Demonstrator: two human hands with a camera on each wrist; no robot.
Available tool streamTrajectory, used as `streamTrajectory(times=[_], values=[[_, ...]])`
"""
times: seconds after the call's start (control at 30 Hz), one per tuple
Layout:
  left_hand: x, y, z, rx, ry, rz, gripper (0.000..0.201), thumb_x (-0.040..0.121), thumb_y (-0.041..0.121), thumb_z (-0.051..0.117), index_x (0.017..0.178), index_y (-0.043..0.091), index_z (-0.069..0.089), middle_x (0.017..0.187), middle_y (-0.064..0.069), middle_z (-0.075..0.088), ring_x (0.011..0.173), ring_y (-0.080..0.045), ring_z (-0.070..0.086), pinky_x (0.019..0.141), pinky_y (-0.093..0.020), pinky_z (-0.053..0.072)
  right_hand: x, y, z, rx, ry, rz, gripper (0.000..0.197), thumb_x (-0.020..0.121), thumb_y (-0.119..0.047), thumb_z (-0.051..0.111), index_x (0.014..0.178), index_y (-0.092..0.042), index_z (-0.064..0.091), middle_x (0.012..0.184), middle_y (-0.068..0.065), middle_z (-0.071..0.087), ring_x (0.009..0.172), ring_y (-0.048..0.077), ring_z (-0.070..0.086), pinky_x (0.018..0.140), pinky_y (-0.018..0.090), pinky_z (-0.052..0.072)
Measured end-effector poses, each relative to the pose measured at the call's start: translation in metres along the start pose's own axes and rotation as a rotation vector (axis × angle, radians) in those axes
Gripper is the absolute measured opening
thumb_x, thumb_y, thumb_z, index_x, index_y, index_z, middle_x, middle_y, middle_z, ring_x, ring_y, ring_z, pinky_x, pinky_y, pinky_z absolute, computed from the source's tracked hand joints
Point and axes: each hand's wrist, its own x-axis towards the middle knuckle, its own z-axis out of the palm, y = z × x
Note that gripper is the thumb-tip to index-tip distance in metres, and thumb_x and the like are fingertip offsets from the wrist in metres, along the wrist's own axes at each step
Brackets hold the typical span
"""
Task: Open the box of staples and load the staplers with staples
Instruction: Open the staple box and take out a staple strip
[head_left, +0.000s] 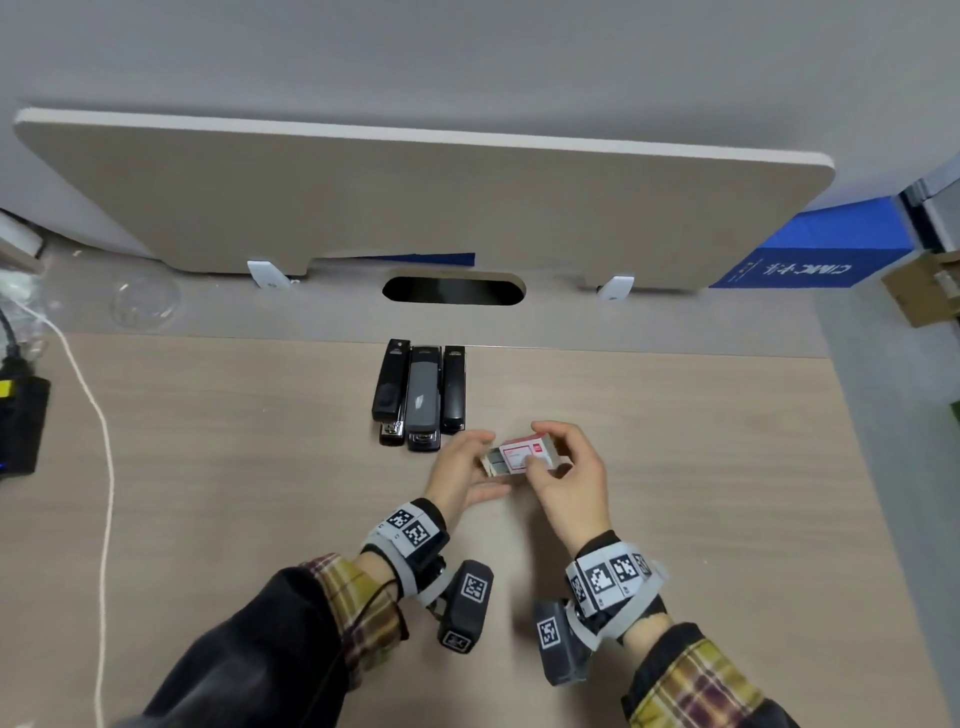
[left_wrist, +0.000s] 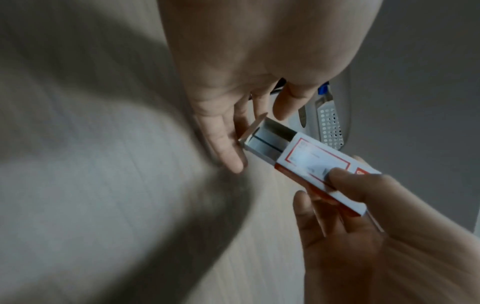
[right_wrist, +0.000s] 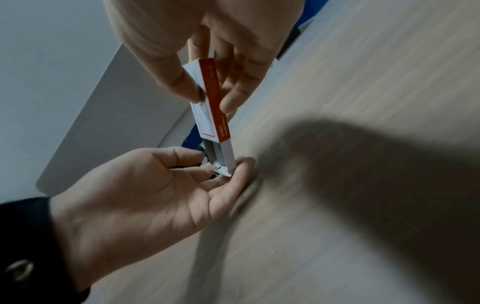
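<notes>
Three staplers (head_left: 418, 396), two black and one grey, lie side by side at the back of the wooden desk (head_left: 701, 467). Just in front of them, my right hand (head_left: 540, 448) pinches the red-and-white staple box (head_left: 522, 453) by its sleeve (left_wrist: 315, 164), thumb (left_wrist: 345, 180) on the label. The inner tray (left_wrist: 269, 138) is slid partway out to the left, its end flap open, and rows of staples (left_wrist: 262, 144) show inside. My left hand (head_left: 483, 462) is open, its straight fingers (left_wrist: 228, 148) touching the tray's end (right_wrist: 221, 162) from below, with the thumb close beside it.
A beige divider panel (head_left: 415, 208) stands along the desk's back edge, with a dark cable slot (head_left: 452, 290) before it. A white cord (head_left: 106, 467) and a black device (head_left: 21, 423) lie at the left. A blue box (head_left: 810, 260) sits at the far right.
</notes>
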Motion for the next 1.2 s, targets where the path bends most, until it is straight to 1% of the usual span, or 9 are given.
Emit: streamTrajectory(times=[0.2,0.37,0.5,0.57,0.7,0.83,1.0,1.1,1.2], values=[[0.008,-0.001,0.005,0.018,-0.022,0.072,0.02,0.093,-0.002,0.045,0.099,0.006,0.063,0.097,-0.015,0.056,0.085,-0.026,0.066,0.064,-0.04,0.061,0.012,0.008,0.003,0.015,-0.021,0.104,0.039,0.075,0.004,0.066,0.1,-0.026,0.063,0.093,-0.007,0.069,0.084,0.003,0.064,0.083,0.03,0.052],[0.016,-0.001,0.003,-0.137,-0.011,0.007,0.016,0.098,0.007,0.043,0.099,0.01,0.058,0.095,-0.016,0.067,0.09,-0.035,0.069,0.089,-0.05,0.056,0.015,0.003,0.005,-0.03,-0.046,-0.026,0.035,0.079,-0.002,0.066,0.103,-0.028,0.065,0.096,-0.008,0.071,0.092,0.005,0.067,0.087,0.029,0.053],[0.02,0.003,0.007,-0.313,-0.088,-0.057,0.017,0.101,0.015,0.042,0.094,0.008,0.057,0.081,-0.011,0.069,0.076,-0.025,0.071,0.083,-0.042,0.056,0.018,0.002,0.011,-0.153,-0.094,-0.121,0.027,0.082,-0.014,0.064,0.1,-0.034,0.065,0.098,-0.014,0.069,0.098,0.01,0.064,0.086,0.041,0.054],[0.022,0.006,0.008,-0.347,-0.1,-0.09,0.019,0.102,0.019,0.041,0.097,0.009,0.056,0.076,-0.008,0.07,0.074,-0.022,0.07,0.081,-0.039,0.056,0.019,0.0,0.01,-0.201,-0.078,-0.154,0.035,0.079,-0.007,0.062,0.099,-0.036,0.064,0.098,-0.019,0.066,0.098,0.009,0.062,0.086,0.041,0.054],[0.023,0.009,0.01,-0.35,-0.063,-0.14,0.029,0.102,0.026,0.04,0.108,0.006,0.059,0.083,-0.008,0.065,0.081,-0.019,0.064,0.094,-0.041,0.048,0.018,-0.007,0.009,-0.268,-0.096,-0.247,0.037,0.076,-0.001,0.061,0.093,-0.032,0.068,0.095,-0.021,0.066,0.098,0.008,0.059,0.084,0.036,0.051],[0.024,0.01,0.01,-0.367,-0.067,-0.166,0.032,0.103,0.031,0.039,0.104,0.006,0.06,0.085,-0.008,0.059,0.074,-0.015,0.061,0.076,-0.031,0.056,0.015,-0.008,0.01,-0.289,-0.093,-0.324,0.036,0.073,0.003,0.062,0.091,-0.028,0.07,0.096,-0.019,0.066,0.097,0.009,0.058,0.084,0.031,0.049],[0.021,0.01,0.006,-0.334,-0.093,-0.169,0.04,0.102,0.038,0.039,0.098,0.007,0.062,0.082,-0.011,0.07,0.072,-0.019,0.07,0.065,-0.033,0.059,0.01,-0.008,0.008,-0.237,0.014,-0.329,0.039,0.072,0.008,0.062,0.091,-0.025,0.07,0.094,-0.013,0.066,0.096,0.011,0.061,0.084,0.032,0.05],[0.017,0.009,0.006,-0.332,-0.12,-0.176,0.041,0.103,0.038,0.036,0.092,0.008,0.061,0.063,-0.005,0.067,0.055,-0.013,0.065,0.058,-0.028,0.056,0.006,-0.009,0.008,-0.267,-0.012,-0.361,0.04,0.073,0.007,0.061,0.093,-0.026,0.069,0.097,-0.013,0.064,0.098,0.011,0.06,0.085,0.03,0.05],[0.014,0.008,0.007,-0.34,-0.124,-0.168,0.034,0.101,0.033,0.039,0.096,0.006,0.06,0.077,-0.01,0.069,0.073,-0.021,0.067,0.065,-0.032,0.059,0.006,-0.006,0.007,-0.249,0.011,-0.299,0.032,0.077,-0.001,0.063,0.097,-0.027,0.067,0.097,-0.013,0.064,0.096,0.01,0.061,0.082,0.035,0.053]])
